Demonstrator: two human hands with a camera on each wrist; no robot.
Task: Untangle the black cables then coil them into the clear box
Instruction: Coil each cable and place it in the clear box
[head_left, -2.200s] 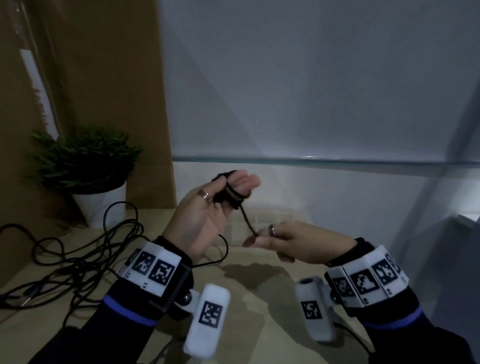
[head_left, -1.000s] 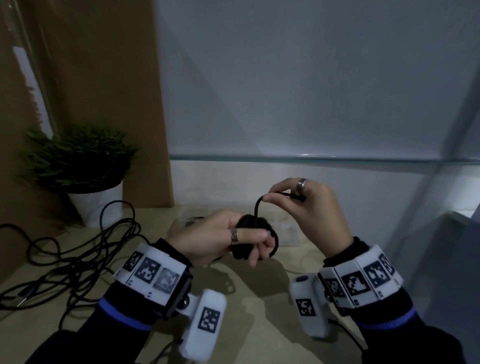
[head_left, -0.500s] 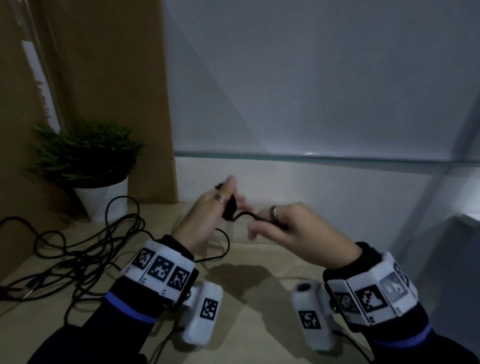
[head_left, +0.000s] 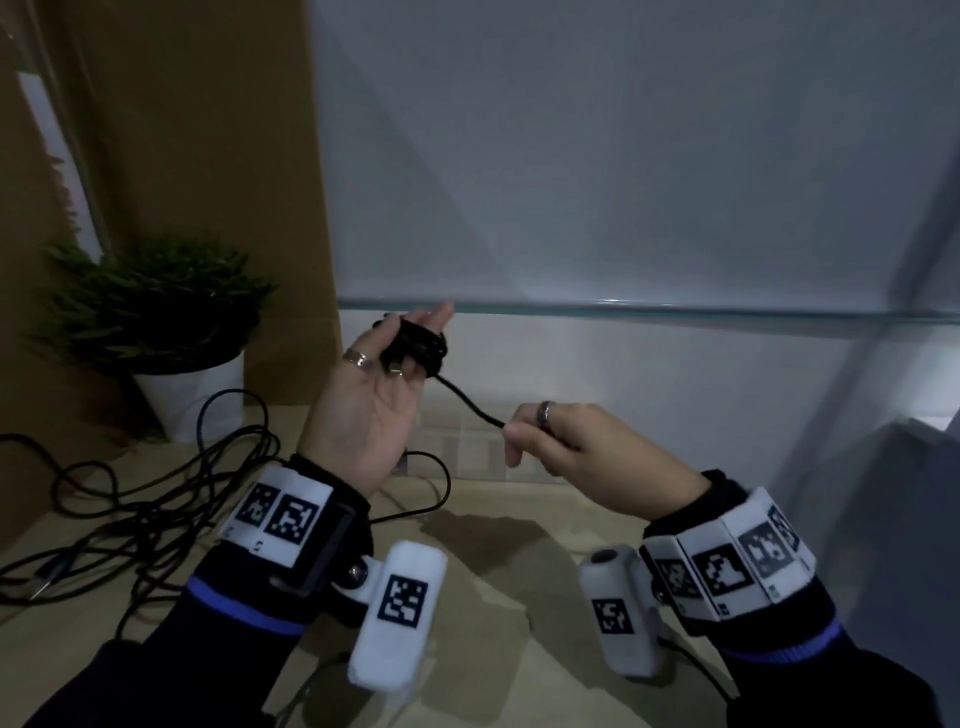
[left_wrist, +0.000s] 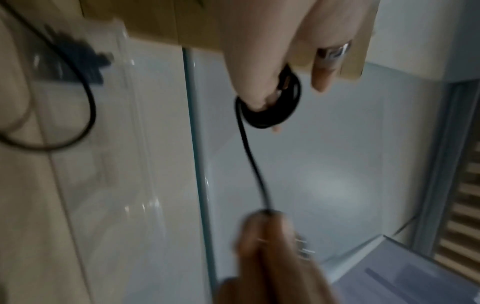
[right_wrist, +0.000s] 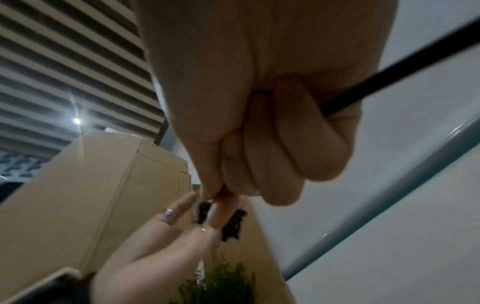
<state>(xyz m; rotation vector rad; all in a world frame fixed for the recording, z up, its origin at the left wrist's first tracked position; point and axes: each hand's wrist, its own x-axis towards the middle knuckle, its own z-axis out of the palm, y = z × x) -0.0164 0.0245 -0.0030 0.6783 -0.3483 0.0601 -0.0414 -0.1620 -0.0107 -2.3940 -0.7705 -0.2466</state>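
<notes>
Left hand (head_left: 363, 415): raised, fingers straight, black cable (head_left: 415, 345) coiled round them.
Right hand (head_left: 582, 457): pinching the cable's free run.
Clear box (head_left: 470, 447): on surface behind hands; contents unclear.
Tangled cables (head_left: 130, 499): surface, left.

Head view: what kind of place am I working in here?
Probably an indoor office or lab desk: a light wooden tabletop against a frosted partition, a potted plant at the back left, loose black cables beside it.
</notes>
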